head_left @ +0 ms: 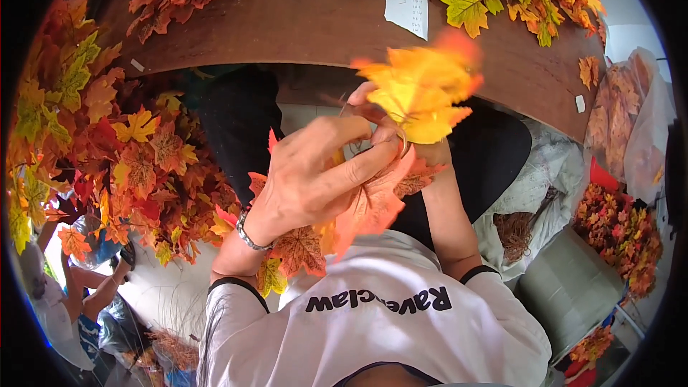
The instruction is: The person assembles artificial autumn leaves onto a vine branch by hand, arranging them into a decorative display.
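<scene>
My left hand (308, 172), with a metal band at its wrist, is in front of my chest. Its thumb and fingers are pinched at the stem end of a bunch of artificial maple leaves. An orange-pink leaf (373, 197) hangs below those fingers, and more red and orange leaves (299, 249) trail past the wrist. Yellow-orange maple leaves (419, 97), blurred at the tip, stand above. My right hand (432, 152) is closed around their base, mostly hidden behind them; some fingertips show at their left. A thin curved loop (404, 142) shows between the hands.
A brown table (301, 21) curves ahead, bearing leaf bunches and a torn paper (406, 11). A large heap of maple leaves (136, 158) lies left. On the right are a white sack (545, 172) with brown stems, a grey bin (570, 290) and bagged leaves (613, 111). Another person's arm (100, 294) shows lower left.
</scene>
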Motion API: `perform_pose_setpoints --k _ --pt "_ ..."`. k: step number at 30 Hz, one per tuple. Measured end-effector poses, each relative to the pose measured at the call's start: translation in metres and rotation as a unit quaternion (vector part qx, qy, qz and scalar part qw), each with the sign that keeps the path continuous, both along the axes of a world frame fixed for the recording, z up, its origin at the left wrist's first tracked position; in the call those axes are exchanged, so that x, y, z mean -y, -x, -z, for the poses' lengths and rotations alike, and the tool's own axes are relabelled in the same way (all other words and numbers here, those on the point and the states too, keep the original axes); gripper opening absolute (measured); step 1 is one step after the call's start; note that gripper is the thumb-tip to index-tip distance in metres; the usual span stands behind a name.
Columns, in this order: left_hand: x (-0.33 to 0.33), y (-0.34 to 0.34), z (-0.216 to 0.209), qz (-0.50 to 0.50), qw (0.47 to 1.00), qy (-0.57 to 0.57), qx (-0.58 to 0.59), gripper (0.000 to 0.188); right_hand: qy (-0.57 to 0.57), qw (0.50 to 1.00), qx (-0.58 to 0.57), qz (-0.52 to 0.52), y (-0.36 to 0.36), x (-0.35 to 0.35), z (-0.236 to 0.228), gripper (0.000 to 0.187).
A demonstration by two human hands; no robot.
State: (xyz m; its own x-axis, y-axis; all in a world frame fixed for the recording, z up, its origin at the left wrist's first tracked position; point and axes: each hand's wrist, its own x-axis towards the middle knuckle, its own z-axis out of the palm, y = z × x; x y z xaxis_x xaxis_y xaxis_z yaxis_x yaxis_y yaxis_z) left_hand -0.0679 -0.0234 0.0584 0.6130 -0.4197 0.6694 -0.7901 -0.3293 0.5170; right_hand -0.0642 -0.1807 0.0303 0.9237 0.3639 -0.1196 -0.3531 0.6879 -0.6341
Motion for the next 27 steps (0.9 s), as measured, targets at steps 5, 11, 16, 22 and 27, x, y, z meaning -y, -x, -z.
perform_pose_setpoints --k 5,11,16,22,27 --pt "-0.003 0.007 -0.004 0.026 0.963 0.144 -0.224 0.023 0.156 0.98 0.115 0.05 0.006 -0.002 0.009 0.043" --pt "-0.005 0.007 -0.013 0.098 0.679 0.393 -0.612 0.006 0.315 0.901 0.242 0.174 0.022 -0.007 0.023 0.04" --pt "-0.007 0.008 0.005 0.136 0.5 0.565 -0.642 0.019 -0.036 0.995 -0.055 0.069 0.027 0.006 0.054 0.072" --pt "-0.021 0.011 0.018 0.169 0.454 0.574 -0.66 0.019 -0.23 0.97 -0.06 0.054 0.035 -0.014 0.085 0.025" --pt "-0.018 0.006 0.02 0.233 0.398 0.587 -0.665 0.022 -0.14 0.978 -0.083 0.127 0.035 -0.014 0.06 0.024"
